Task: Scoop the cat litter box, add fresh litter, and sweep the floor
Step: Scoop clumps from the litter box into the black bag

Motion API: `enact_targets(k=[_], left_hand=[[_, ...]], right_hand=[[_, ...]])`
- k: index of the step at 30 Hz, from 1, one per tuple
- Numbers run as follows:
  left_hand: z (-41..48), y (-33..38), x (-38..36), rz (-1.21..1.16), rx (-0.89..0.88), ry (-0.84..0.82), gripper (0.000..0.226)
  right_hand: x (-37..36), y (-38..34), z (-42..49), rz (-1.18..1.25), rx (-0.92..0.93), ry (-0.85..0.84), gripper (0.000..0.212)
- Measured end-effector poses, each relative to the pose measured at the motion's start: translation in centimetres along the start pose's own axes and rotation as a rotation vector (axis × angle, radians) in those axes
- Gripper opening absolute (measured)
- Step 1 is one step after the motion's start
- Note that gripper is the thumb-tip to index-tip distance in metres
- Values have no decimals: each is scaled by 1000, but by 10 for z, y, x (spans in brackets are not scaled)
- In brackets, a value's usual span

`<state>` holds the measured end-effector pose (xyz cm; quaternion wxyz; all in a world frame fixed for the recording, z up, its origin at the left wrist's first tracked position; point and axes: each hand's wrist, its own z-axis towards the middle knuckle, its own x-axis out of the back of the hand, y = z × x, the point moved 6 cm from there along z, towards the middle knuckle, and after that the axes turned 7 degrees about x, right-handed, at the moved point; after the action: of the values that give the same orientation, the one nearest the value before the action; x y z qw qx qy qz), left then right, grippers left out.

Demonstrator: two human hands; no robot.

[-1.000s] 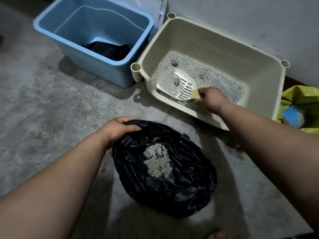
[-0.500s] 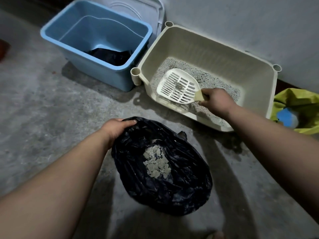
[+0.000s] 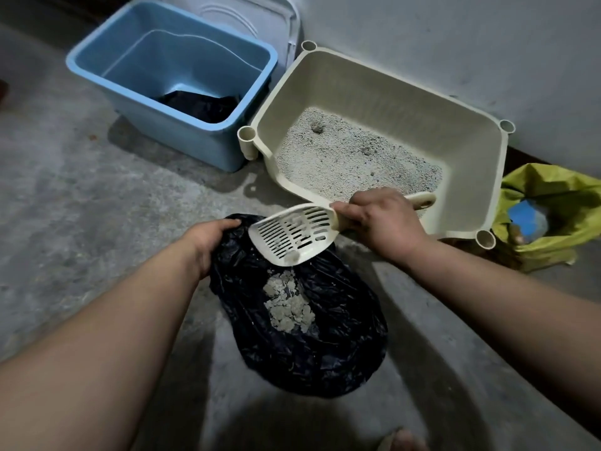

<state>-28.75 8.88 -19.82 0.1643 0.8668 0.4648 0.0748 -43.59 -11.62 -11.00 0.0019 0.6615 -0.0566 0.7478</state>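
- Two hands, left first?
- Left hand (image 3: pixel 208 237): fingers curled round rim of black bag (image 3: pixel 341 369) on floor.
- Next?
- Scoop (image 3: pixel 292 234) tilted above bag mouth, clumps at lip; handle wrapped in right hand (image 3: pixel 387 222). Litter box (image 3: pixel 374 92) behind, against wall.

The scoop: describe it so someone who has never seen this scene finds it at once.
Start at the cream litter box against the wall; just before its near rim lies an open black bag. Over the bag's mouth the right hand holds the scoop: the only slotted cream paddle, carrying grey clumps.
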Motion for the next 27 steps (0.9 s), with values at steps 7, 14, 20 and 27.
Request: enact_targets(k=[7, 14, 20, 27], left_hand=[[1, -3, 5, 46, 35, -14, 28], [3, -5, 23, 45, 56, 9, 28], [6, 2, 29, -17, -34, 47, 23], [-1, 12, 17, 107, -226, 108, 16]], right_hand=[[-5, -20, 5, -185, 81, -29, 54], [-5, -15, 12, -274, 0, 1, 42], [-4, 5, 17, 23, -228, -156, 43], [-13, 94, 9, 66, -688, -358, 7]])
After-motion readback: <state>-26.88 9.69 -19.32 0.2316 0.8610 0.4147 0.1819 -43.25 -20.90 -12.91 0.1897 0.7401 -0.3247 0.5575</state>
